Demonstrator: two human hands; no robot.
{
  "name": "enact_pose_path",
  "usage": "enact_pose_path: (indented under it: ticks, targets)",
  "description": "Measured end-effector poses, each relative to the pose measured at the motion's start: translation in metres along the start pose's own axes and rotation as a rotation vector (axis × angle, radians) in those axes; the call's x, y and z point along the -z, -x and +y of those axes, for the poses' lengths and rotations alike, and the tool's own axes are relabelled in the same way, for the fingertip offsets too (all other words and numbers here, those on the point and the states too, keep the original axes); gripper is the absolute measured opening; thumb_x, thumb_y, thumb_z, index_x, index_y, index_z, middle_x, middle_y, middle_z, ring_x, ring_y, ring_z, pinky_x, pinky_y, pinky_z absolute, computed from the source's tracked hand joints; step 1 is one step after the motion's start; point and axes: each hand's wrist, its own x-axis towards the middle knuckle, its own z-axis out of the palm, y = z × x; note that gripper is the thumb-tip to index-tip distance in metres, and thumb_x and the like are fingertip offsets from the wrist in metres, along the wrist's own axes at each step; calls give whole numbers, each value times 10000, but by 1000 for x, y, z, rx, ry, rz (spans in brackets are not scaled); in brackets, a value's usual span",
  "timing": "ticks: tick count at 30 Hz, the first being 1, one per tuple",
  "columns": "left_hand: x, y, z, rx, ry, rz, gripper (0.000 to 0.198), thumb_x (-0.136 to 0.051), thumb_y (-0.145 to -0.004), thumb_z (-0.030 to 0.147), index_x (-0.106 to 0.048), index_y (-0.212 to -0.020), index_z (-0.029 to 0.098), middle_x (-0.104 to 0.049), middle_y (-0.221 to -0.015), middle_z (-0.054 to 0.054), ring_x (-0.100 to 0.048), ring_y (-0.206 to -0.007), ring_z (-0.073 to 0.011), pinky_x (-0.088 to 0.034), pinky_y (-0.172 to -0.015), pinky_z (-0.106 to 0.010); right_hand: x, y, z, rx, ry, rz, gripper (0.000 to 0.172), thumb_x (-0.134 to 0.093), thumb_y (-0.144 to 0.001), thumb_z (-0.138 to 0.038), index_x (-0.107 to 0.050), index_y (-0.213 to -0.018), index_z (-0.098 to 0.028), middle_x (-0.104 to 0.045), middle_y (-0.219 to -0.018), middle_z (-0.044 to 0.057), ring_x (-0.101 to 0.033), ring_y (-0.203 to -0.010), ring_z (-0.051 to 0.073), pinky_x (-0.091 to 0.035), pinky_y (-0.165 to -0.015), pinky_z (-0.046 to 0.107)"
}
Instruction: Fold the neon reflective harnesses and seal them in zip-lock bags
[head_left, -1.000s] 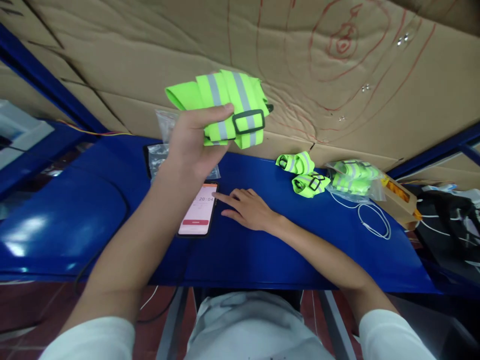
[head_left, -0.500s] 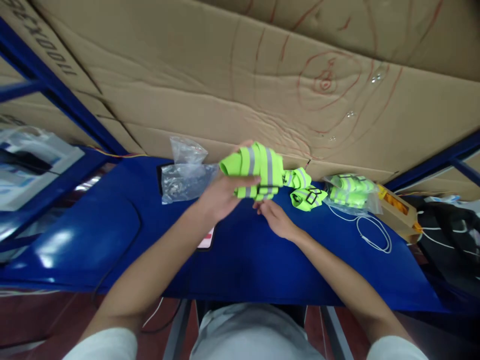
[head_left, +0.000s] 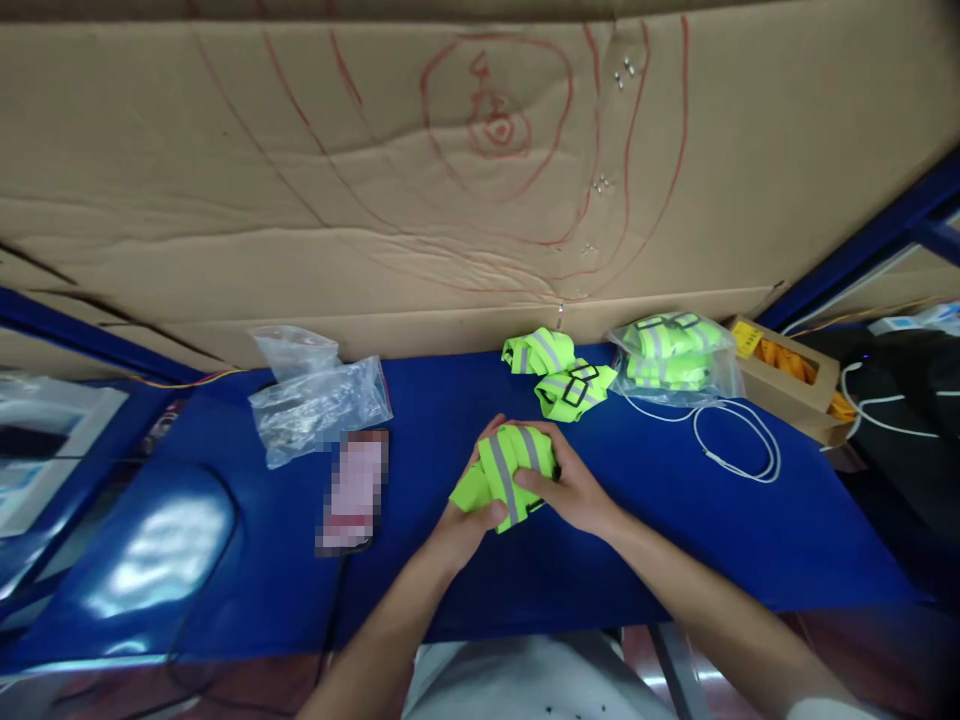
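A folded bundle of neon yellow-green reflective strap (head_left: 501,470) with grey stripes is held between both hands above the front of the blue table. My left hand (head_left: 471,528) grips its left side, thumb laid across the lower face. My right hand (head_left: 566,480) wraps the right side, its thumb pressed on the front. A bit of black shows at the bundle's lower right edge. Beyond my hands lie two more folded reflective straps (head_left: 538,352), the nearer with black buckles (head_left: 577,386). My fingers behind the bundle are mostly hidden.
Clear plastic bags (head_left: 322,405) and a phone (head_left: 354,492) lie on the blue table (head_left: 420,390) at left. At right are a clear bag of reflective straps (head_left: 671,355), a coiled white cable (head_left: 772,450) and a cardboard box (head_left: 795,385) with orange contents. A cardboard wall (head_left: 337,180) stands behind.
The bundle has come down and nearer to me. My right hand, earlier just below it, now grips its right side. The view has turned rightward, showing the phone fully.
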Motion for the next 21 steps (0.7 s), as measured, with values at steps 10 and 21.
enact_pose_path:
  ticks: [10,21]
  targets:
    - [19,-5,4,275,84,-113,1302,-1007,-585,352,-217,-1616,437,-606,-1423,-109,-608,-1324,-386,-478,-1111,-533,15,-5,0,-205,-106,-133,660,-958,-649,-378,-619,-1204,-270,-661,-1057,5,-607,-905,176,-505,-767,279]
    - [26,7,24,94,-288,129,1094,-895,-770,443,-202,-1615,477,-497,-1539,-120,-547,-1382,-399,-502,-1095,-579,15,-9,15,-445,-72,240,640,-984,-553,-378,-662,-1095,-268,-690,-888,-8,-630,-748,183,-552,-668,307]
